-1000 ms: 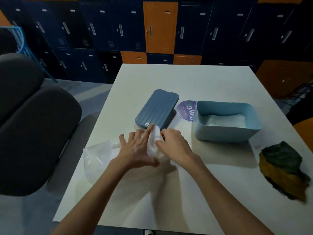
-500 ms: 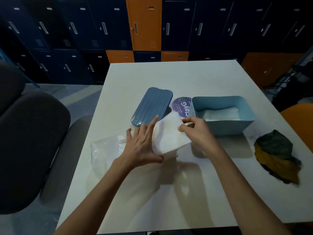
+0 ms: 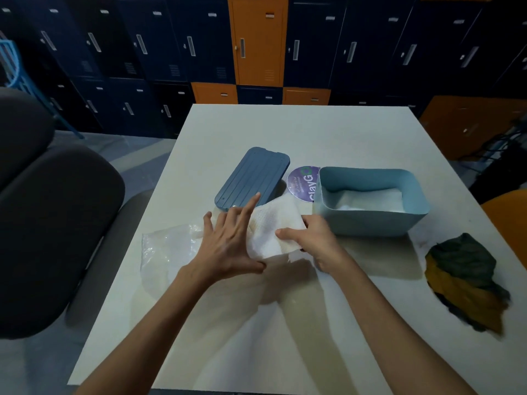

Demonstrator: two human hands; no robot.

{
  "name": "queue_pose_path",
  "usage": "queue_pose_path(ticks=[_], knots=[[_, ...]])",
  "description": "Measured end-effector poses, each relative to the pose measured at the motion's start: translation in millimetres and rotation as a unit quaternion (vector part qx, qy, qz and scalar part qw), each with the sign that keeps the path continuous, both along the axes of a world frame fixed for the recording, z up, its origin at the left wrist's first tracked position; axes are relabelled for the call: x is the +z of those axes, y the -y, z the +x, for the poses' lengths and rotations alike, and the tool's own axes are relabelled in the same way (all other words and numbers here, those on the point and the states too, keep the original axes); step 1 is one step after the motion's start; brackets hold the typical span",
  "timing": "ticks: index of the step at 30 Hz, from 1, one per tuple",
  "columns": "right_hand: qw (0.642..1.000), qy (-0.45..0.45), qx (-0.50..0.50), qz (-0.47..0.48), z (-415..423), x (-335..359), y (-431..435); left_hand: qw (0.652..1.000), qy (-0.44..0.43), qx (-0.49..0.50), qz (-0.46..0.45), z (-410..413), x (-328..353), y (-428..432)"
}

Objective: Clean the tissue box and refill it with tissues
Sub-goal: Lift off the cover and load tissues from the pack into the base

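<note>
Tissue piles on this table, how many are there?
2. One pile lies inside the open light-blue tissue box; the second pile is pressed by the left hand and gripped by the right hand, beside the clear plastic wrapper, which may hide more.

Rests the left grip (image 3: 228,246), fingers spread, on the tissues (image 3: 273,226) — pinches their right edge with the right grip (image 3: 316,238), just beside the open tissue box (image 3: 370,223); lid (image 3: 252,178) flat on the counter (image 3: 285,132) behind.
</note>
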State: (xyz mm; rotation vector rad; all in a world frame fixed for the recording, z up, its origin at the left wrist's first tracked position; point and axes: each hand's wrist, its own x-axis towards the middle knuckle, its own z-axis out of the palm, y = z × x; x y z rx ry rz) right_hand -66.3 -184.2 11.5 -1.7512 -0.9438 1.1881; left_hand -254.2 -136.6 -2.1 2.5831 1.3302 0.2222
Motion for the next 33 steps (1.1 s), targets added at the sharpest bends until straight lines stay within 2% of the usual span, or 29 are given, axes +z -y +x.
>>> queue_pose_path(ticks=[3, 8, 13, 20, 25, 30, 33], knots=[[0.995, 0.095, 0.013, 0.032, -2, 0, -3, 1.000, 0.002, 0.009, 0.008, 1, -3, 0], [0.994, 0.095, 0.047, -0.027, -2, -2, -3, 1.000, 0.001, 0.013, 0.018, 4, -4, 3], [0.992, 0.111, 0.051, -0.023, -5, 3, -5, 0.999, -0.005, 0.018, 0.026, 5, -7, 6], [1.000, 0.002, -0.030, 0.001, 30, 21, 4, 1.000, -0.015, 0.024, 0.012, -5, -4, 6], [0.996, -0.069, 0.033, -0.054, 46, 14, 12, 0.999, -0.030, 0.018, -0.007, 3, -6, 2], [0.998, -0.061, -0.034, 0.002, 61, 8, 21, 0.998, -0.048, 0.025, -0.024, -2, -7, -1], [0.997, -0.059, -0.036, 0.017, 86, 13, 40, 0.994, -0.081, 0.025, -0.075, -2, -1, -4]])
